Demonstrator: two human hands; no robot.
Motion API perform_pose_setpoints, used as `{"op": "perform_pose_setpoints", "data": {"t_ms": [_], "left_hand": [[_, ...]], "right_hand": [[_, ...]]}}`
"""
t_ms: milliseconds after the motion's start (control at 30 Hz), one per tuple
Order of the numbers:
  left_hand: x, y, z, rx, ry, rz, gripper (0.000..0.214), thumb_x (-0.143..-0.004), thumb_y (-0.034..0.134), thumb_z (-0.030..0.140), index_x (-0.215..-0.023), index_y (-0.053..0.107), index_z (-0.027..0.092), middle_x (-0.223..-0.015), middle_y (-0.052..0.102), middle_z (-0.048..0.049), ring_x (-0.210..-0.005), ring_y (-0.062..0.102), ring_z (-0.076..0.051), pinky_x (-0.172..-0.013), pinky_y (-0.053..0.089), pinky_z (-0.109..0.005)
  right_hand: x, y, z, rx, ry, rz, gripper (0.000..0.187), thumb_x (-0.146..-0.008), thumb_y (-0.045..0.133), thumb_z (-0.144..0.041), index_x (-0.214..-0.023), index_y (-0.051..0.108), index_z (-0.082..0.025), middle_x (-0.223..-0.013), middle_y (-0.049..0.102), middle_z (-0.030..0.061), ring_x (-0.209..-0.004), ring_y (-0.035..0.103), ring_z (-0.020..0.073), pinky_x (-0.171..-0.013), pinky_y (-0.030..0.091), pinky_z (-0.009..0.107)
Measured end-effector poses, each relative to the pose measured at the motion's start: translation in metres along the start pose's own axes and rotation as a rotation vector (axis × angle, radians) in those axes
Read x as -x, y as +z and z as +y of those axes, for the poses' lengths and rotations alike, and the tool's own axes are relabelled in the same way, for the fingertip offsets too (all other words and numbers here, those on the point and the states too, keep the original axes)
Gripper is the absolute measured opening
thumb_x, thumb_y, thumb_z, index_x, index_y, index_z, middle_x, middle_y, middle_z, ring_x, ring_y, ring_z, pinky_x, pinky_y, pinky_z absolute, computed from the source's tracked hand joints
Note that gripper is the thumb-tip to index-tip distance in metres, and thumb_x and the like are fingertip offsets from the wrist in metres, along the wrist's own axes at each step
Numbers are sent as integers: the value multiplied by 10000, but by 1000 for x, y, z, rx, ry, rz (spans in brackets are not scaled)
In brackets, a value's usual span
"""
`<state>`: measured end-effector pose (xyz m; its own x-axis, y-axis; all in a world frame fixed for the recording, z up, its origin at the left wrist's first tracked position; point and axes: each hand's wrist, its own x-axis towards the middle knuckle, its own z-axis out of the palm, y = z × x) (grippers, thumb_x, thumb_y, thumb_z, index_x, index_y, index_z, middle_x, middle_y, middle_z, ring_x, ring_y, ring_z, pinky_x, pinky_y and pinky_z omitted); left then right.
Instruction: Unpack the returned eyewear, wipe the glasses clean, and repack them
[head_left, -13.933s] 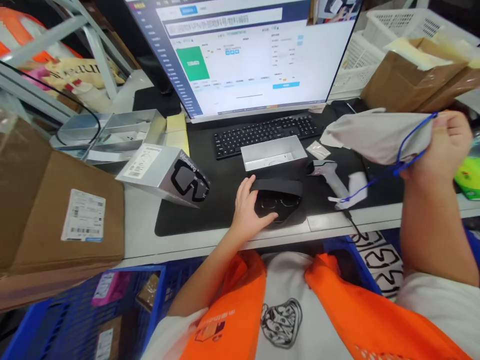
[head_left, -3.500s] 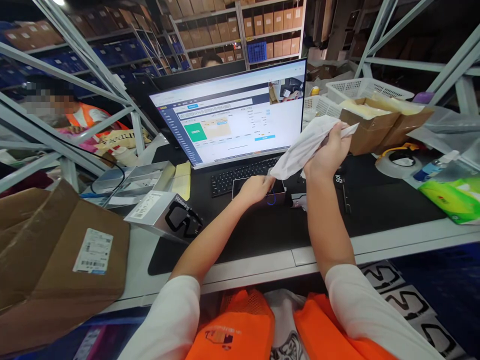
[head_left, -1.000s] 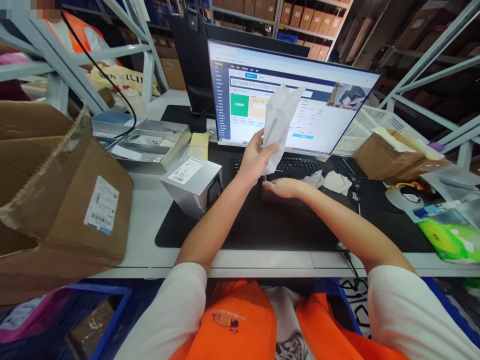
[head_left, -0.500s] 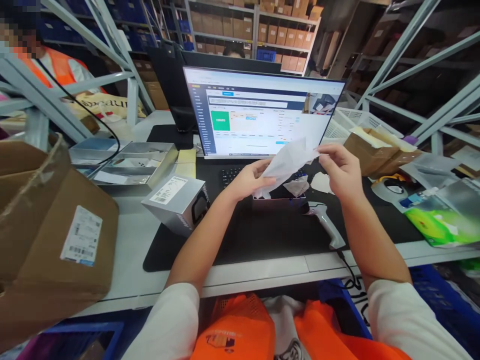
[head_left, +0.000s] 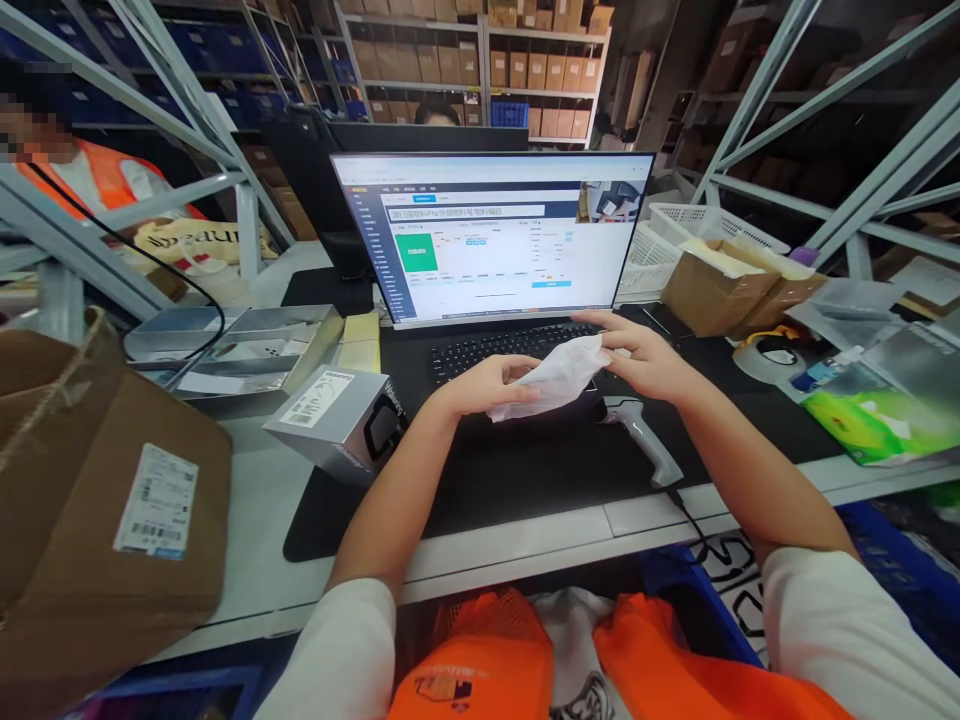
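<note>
Both hands hold a crumpled white wrapper (head_left: 559,375) low over the black desk mat (head_left: 525,470), just in front of the keyboard (head_left: 487,350). My left hand (head_left: 480,385) grips its left end with curled fingers. My right hand (head_left: 645,355) lies on its right end, fingers partly stretched over it. A grey barcode scanner (head_left: 645,445) lies on the mat under my right wrist. A silver goggles box (head_left: 337,420) stands on its side to the left of my left forearm.
A monitor (head_left: 495,235) stands behind the keyboard. Open silver trays (head_left: 240,345) and a brown carton (head_left: 97,500) sit at left. A cardboard box (head_left: 720,285), white baskets (head_left: 682,225), tape roll (head_left: 772,360) and a green pack (head_left: 877,425) are at right. A person in an orange vest is at far left.
Both hands have lowered the white wrapper from in front of the screen down toward the mat, and it is now more bunched between them.
</note>
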<state>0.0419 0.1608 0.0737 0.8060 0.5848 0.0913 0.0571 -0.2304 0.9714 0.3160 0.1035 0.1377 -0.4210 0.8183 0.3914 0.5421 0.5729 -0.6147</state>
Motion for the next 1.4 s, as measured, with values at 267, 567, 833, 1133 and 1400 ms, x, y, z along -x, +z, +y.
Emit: {"op": "perform_pose_setpoints", "data": {"t_ms": [267,567,833,1133,1400], "left_hand": [[-1,5,4,-93,-57,-8,628,-818,763,508,-1333,643,169,-1293,715,-116,-1121,686,-271,-899,528,-329],[-3,14,6,-209,-138,148,617,-824,720,616,-1257,698,176,-1162,759,-95,-979,699,-254,-785,507,-311],[1,7,7,-85,-70,183,616,-795,758,609,-1222,701,168,-1157,756,-102,-1020,690,-259,-802,514,-304],[2,11,11,-221,-167,116,677,-813,740,591,-1347,635,188,-1115,770,-96,-958,715,-254,-761,525,-308],[0,15,5,-210,-150,205,759,-737,827,535,-1368,619,168,-1293,718,-160,-1186,686,-329,-1005,549,-447]], "right_hand": [[2,-1,9,-352,154,-158,165,-822,662,-289,-862,820,-264,-1538,561,13,-1413,531,316,-1131,467,482],[2,2,11,-209,117,-119,267,-905,634,-424,-882,829,-242,-1488,610,37,-1353,588,309,-1155,444,447],[5,-1,21,-326,149,-85,233,-803,611,-261,-889,826,-241,-1489,609,15,-1400,543,334,-1162,424,463],[5,11,10,118,16,-80,203,-846,658,-319,-960,781,-204,-1601,472,125,-1493,441,321,-1226,343,519],[2,15,13,171,134,-212,222,-803,707,-305,-982,797,-209,-1595,483,108,-1487,447,317,-1232,350,487]]}}
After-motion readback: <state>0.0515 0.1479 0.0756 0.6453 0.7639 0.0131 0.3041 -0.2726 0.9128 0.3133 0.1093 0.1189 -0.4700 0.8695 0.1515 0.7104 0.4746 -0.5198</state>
